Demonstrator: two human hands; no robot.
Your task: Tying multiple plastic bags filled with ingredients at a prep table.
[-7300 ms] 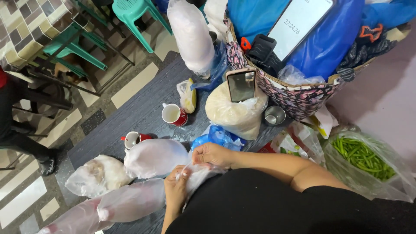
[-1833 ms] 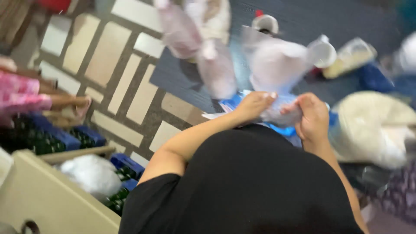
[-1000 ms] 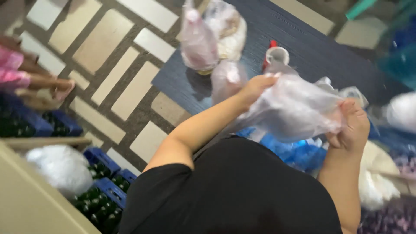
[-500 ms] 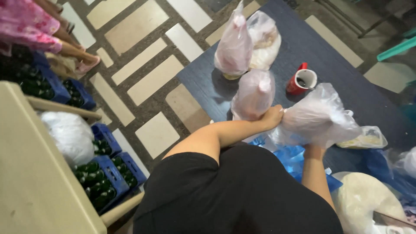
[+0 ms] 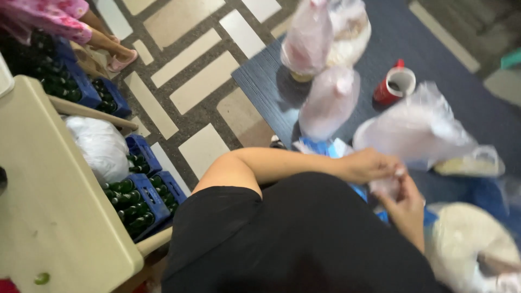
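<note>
Hands meet at the right of centre in the frame: the left hand (image 5: 372, 164) and the right hand (image 5: 404, 198) are both closed on the gathered neck of a clear plastic bag (image 5: 415, 127), fingers pinched together around the crumpled film. The bag is thin, glossy and wrinkled, puffed into a rounded, pillow-like shape — its long axis runs from the pinched neck up and to the right, the full end pointing toward the upper right. It is blurred, so its contents cannot be told.

Behind it, on a dark blue ribbed mat (image 5: 260, 81), stand more tied, pinkish translucent bags (image 5: 328, 97), soft and bulging, and a red mug (image 5: 395, 87) with a white inside. At lower right lies a rounded whitish sack (image 5: 467, 244). At left, blue crates of green glass bottles (image 5: 138, 198) sit on the pale tiled floor — beside a beige table edge (image 5: 54, 195).
</note>
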